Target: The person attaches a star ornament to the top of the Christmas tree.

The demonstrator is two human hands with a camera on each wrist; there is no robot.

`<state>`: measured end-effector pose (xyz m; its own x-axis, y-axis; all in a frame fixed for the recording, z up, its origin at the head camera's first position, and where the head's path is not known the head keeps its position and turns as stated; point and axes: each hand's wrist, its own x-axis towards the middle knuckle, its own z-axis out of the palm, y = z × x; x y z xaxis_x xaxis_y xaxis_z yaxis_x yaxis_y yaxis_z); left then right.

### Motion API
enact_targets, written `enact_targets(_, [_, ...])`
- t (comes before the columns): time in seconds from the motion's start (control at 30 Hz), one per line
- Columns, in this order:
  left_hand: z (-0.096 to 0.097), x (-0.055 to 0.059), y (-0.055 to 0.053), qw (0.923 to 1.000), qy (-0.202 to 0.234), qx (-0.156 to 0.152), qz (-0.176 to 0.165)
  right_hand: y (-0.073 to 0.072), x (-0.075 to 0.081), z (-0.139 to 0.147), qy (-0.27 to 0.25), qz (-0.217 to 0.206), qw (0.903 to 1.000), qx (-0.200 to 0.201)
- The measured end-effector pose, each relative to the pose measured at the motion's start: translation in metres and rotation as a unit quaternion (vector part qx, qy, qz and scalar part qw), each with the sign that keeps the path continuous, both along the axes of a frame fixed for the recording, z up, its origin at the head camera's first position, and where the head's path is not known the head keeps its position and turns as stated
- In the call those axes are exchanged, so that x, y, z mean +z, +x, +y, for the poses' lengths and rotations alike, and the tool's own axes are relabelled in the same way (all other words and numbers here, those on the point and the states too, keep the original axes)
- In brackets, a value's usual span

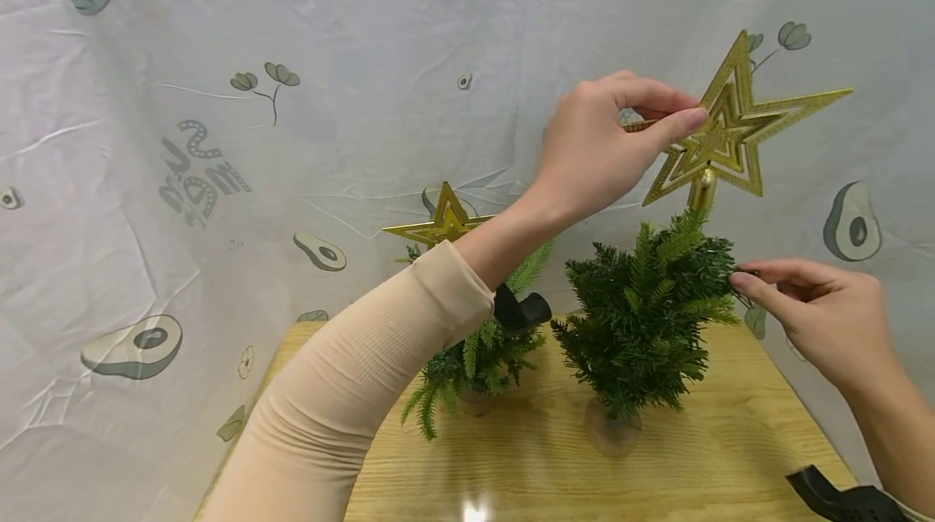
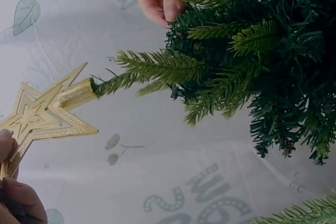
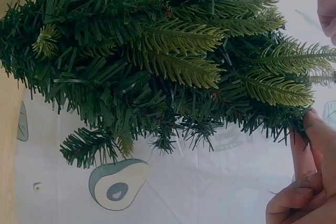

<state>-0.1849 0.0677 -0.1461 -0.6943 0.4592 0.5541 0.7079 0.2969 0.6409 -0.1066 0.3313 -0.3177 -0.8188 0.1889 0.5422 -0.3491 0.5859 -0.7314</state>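
Note:
My left hand [image 1: 602, 140] pinches one point of a gold star tree topper [image 1: 730, 128] between thumb and fingers. The topper's socket [image 2: 79, 93] sits over the top sprig of a small artificial Christmas tree [image 1: 650, 311], as the left wrist view shows. At the tree's right side, my right hand [image 1: 825, 307] pinches the tip of a dark green branch [image 3: 300, 124]. The tree leans a little to the right above its round, clear-looking base [image 1: 613, 433].
A second small tree [image 1: 475, 360] with its own gold star [image 1: 445, 217] stands to the left, partly behind my left sleeve [image 1: 365, 368]. Both trees are on a wooden table [image 1: 694, 465]. Behind hangs a pale curtain [image 1: 409, 59] printed with avocados.

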Motion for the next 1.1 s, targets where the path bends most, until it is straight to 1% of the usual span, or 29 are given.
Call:
enact_targets(0.13, [0.003, -0.001, 0.001, 0.9998, -0.007, -0.014, 0.014, 0.000, 0.000, 0.000, -0.002, -0.003, 1.0000, 0.004])
enact_targets(0.27, [0.005, -0.003, 0.000, 0.9993, -0.020, -0.018, 0.025, 0.001, 0.000, 0.001, -0.005, -0.006, 1.0000, 0.006])
enact_targets(0.57, [0.008, -0.006, -0.003, 0.9991, -0.037, -0.007, 0.019, 0.000, -0.001, 0.001, 0.009, 0.001, 1.0000, 0.004])
enact_targets(0.9, [0.010, -0.008, -0.001, 0.9984, -0.051, 0.010, 0.024, -0.002, -0.001, 0.001, -0.003, -0.002, 1.0000, 0.008])
enact_targets(1.03, [0.010, -0.010, 0.000, 0.9985, -0.047, 0.016, 0.021, -0.003, -0.001, 0.002, -0.008, -0.004, 0.9999, 0.008])
enact_targets(1.1, [0.009, -0.010, 0.001, 0.9990, -0.038, 0.016, 0.018, -0.004, -0.001, 0.002, -0.012, -0.002, 0.9999, 0.011])
